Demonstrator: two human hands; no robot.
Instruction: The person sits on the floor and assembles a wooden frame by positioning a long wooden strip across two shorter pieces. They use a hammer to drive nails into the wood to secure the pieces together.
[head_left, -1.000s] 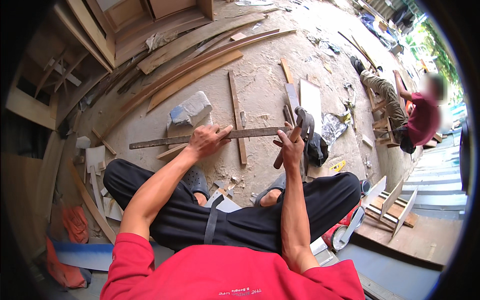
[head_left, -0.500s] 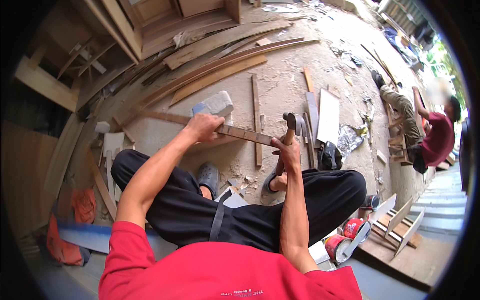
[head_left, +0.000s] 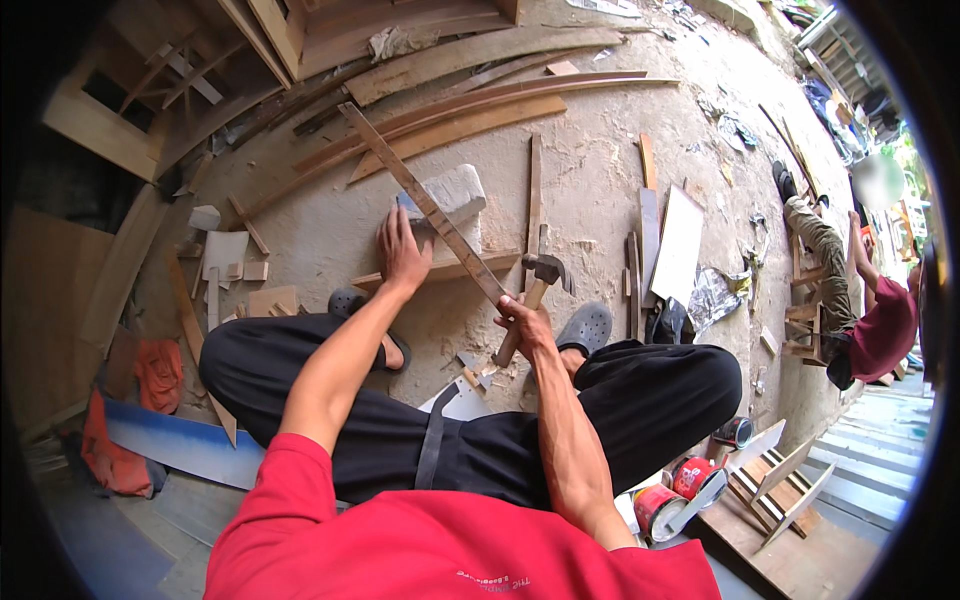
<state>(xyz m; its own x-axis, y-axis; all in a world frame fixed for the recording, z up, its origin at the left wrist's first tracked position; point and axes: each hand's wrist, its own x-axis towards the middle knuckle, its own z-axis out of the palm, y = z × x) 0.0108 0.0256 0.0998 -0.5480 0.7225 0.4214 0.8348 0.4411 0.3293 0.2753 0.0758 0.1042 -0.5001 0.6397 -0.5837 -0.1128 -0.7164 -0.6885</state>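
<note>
My right hand (head_left: 526, 325) is closed around a claw hammer (head_left: 545, 270) and the near end of a thin wooden strip (head_left: 425, 205). The hammer's head points up, with its handle running down through the hand. From there the strip slants up and left, passing over a pale block (head_left: 455, 192) on the ground. My left hand (head_left: 404, 252) is off the strip, its fingers stretched out against the block's near left side. Just below the block lies a wooden board (head_left: 455, 269), partly behind the left hand.
Long planks (head_left: 460, 130) lie beyond the block, near a wooden cabinet frame (head_left: 400, 40). A white panel (head_left: 679, 245) and narrow boards are on the right. Red paint cans (head_left: 657, 508) stand by my right knee. Another person (head_left: 880, 310) sits at the far right.
My left hand has let go of the strip and moved down to the block. The strip has swung to a steeper slant. My right hand, with hammer and strip, has moved left and lower.
</note>
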